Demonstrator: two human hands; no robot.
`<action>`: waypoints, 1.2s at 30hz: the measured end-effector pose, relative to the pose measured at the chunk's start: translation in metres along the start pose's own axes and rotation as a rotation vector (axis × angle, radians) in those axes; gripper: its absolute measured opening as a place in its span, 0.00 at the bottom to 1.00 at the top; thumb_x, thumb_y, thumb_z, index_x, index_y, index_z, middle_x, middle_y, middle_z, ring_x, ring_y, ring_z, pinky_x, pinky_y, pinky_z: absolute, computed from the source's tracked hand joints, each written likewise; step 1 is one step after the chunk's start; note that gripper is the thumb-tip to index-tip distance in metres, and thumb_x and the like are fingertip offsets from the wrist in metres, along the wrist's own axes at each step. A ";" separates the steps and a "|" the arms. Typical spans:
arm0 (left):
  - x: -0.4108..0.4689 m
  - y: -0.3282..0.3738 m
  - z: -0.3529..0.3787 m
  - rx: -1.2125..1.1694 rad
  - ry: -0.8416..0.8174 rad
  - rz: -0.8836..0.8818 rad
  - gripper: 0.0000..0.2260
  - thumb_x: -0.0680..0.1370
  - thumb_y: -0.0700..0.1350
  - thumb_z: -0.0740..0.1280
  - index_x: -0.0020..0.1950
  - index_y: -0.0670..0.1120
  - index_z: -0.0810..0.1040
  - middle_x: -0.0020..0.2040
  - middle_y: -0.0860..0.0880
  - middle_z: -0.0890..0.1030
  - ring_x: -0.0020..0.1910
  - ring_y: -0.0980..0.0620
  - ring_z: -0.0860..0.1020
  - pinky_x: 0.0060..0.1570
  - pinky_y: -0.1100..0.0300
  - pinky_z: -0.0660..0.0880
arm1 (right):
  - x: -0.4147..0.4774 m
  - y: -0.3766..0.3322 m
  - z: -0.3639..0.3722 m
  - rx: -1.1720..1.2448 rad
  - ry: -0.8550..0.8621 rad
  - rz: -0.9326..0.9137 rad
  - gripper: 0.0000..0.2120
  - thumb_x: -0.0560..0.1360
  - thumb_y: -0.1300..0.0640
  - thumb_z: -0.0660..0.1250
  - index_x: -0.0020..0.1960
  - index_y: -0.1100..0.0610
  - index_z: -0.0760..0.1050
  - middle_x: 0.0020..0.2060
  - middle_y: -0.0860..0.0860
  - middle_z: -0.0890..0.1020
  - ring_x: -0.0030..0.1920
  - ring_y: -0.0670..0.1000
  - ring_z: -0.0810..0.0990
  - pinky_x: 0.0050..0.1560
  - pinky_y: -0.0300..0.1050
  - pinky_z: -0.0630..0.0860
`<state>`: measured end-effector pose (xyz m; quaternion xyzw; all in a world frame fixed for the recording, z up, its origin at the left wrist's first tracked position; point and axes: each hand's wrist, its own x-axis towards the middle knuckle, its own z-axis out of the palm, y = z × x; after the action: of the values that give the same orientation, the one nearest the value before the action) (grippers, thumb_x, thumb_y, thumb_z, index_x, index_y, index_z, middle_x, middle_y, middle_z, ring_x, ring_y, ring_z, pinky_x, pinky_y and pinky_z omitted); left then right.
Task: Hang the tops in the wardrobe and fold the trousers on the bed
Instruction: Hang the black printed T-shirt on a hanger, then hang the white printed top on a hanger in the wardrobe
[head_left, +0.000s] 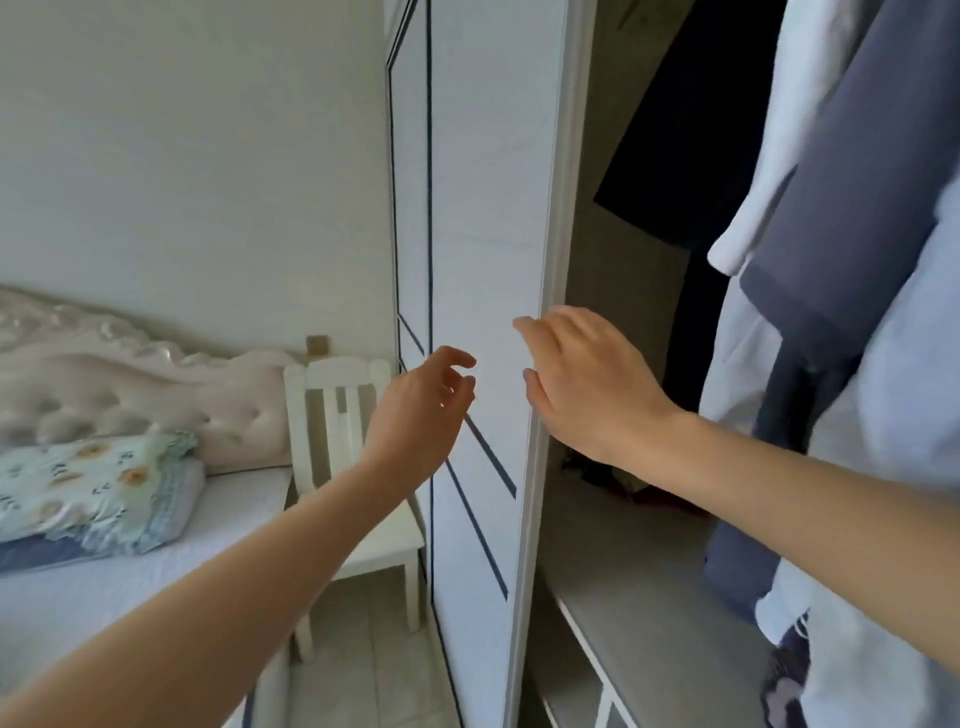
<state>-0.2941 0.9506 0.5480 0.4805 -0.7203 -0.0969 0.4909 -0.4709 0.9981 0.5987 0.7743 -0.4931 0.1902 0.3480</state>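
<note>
Tops (831, 182) are hanging inside the wardrobe (623, 571) at right, probably soft and light (best taken by the shoulders). Right hand (587, 384) is hovering loosely spread by the door (483, 208) edge; left hand (421, 410) is hovering half-curled, empty.

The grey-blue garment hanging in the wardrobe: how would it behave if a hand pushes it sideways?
The grey-blue garment hangs in long soft folds, so it is probably floppy and would swing rather than resist. It looks like thin cloth, so likely light. It lies against the white garment, so it may drag that one along.
</note>
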 end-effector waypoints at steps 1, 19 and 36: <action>-0.011 -0.013 -0.007 0.056 -0.006 -0.003 0.09 0.82 0.50 0.62 0.61 0.55 0.76 0.44 0.58 0.80 0.45 0.57 0.79 0.45 0.57 0.78 | -0.001 -0.012 0.008 0.015 -0.009 -0.030 0.18 0.78 0.56 0.62 0.65 0.63 0.71 0.55 0.59 0.80 0.56 0.59 0.78 0.59 0.54 0.75; -0.236 -0.251 -0.119 0.481 -0.104 -0.385 0.09 0.81 0.47 0.64 0.59 0.48 0.78 0.41 0.53 0.80 0.39 0.53 0.78 0.36 0.56 0.76 | -0.027 -0.275 0.177 0.438 -0.368 -0.403 0.17 0.78 0.58 0.57 0.65 0.63 0.70 0.55 0.58 0.79 0.55 0.58 0.75 0.60 0.52 0.70; -0.374 -0.433 -0.158 0.504 -0.243 -1.073 0.10 0.82 0.47 0.61 0.62 0.50 0.76 0.45 0.56 0.80 0.39 0.55 0.77 0.32 0.60 0.71 | -0.029 -0.482 0.332 0.633 -0.786 -0.501 0.14 0.79 0.60 0.55 0.62 0.61 0.70 0.55 0.56 0.78 0.56 0.56 0.75 0.61 0.49 0.70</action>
<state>0.1118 1.0724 0.1330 0.8637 -0.4290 -0.2116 0.1585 -0.0684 0.9060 0.1831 0.9470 -0.3057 -0.0626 -0.0767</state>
